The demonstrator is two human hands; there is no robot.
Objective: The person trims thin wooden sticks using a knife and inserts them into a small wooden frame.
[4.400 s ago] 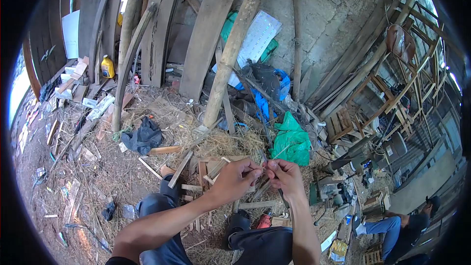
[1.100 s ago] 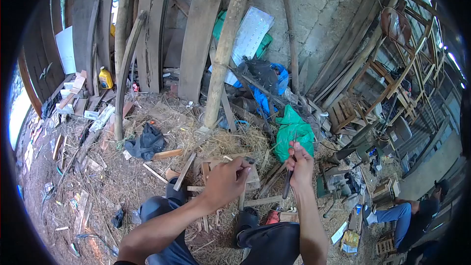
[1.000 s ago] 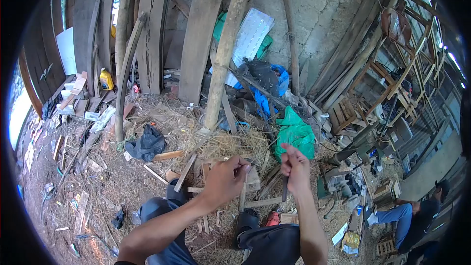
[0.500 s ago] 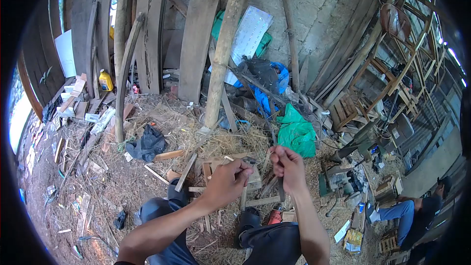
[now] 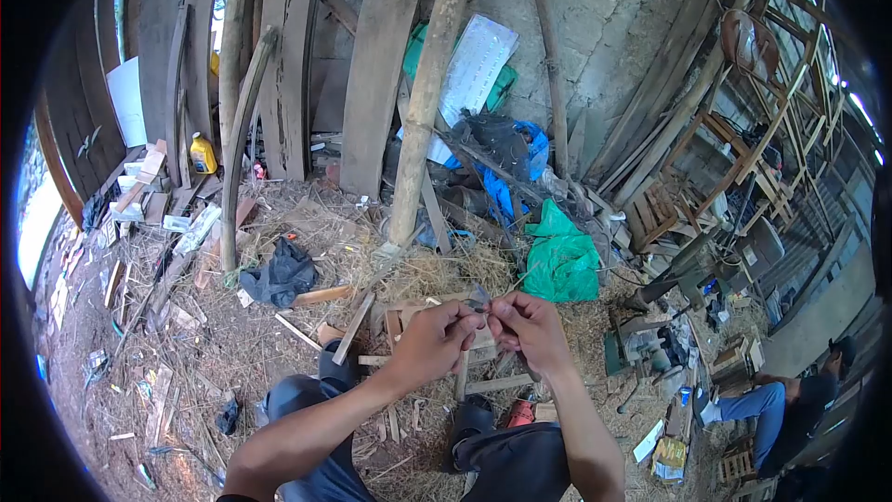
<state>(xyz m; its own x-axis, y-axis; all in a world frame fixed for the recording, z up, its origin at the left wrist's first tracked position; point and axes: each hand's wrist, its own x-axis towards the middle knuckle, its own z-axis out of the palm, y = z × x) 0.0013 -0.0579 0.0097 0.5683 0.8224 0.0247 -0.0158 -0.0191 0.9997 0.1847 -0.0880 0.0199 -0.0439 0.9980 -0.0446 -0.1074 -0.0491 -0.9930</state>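
In the head view, my left hand [image 5: 435, 342] and my right hand [image 5: 530, 330] meet in front of my knees, fingertips almost touching. Both are closed in a pinch. A small grey, flat, pointed piece [image 5: 478, 297] pokes up between the fingertips. Its kind is too small to make out, and the fingers hide its lower part. Whether one or both hands grip it cannot be told. Below the hands stands a low wooden frame [image 5: 497, 383], partly covered by them, between my feet.
Straw and wood scraps cover the ground. A black plastic bag [image 5: 281, 274] lies left, a green plastic bag [image 5: 561, 256] ahead to the right. A bamboo post [image 5: 420, 121] rises in front. A person [image 5: 790, 409] sits at the right, near a wooden chair frame [image 5: 734, 167].
My right hand has moved left and slightly down to meet my left hand. A dark, thin strip seen at my right hand no longer shows. My left hand has barely moved.
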